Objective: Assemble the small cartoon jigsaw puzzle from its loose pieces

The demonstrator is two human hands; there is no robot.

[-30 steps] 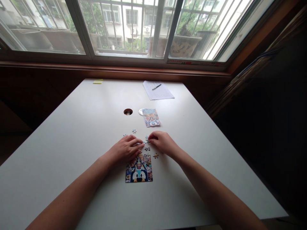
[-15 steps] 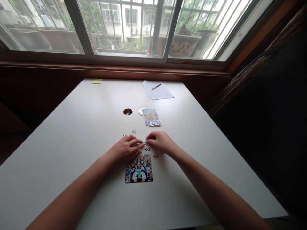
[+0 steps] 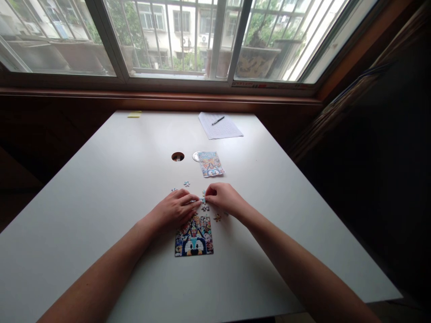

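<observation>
Probably light and stiff, the puzzle pieces [image 3: 205, 208] near frame centre are inviting edge holds, the left hand [image 3: 175, 207] lying loosely spread, the right hand [image 3: 225, 196] curling, its pinch unclear

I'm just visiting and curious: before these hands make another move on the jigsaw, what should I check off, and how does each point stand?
1. Joined jigsaw section lying flat on the white table: ok.
2. Section's whole surface in sight: not ok; the left hand hides its upper left corner.
3. Right hand firmly gripping a piece: cannot tell; its fingertips are at small pieces, too tiny to judge.
4. Picture card face up and uncovered: ok.
5. Loose piece beyond the left hand clear of the round table hole: ok.
6. Pen on the paper, away from the pieces: ok.
</observation>
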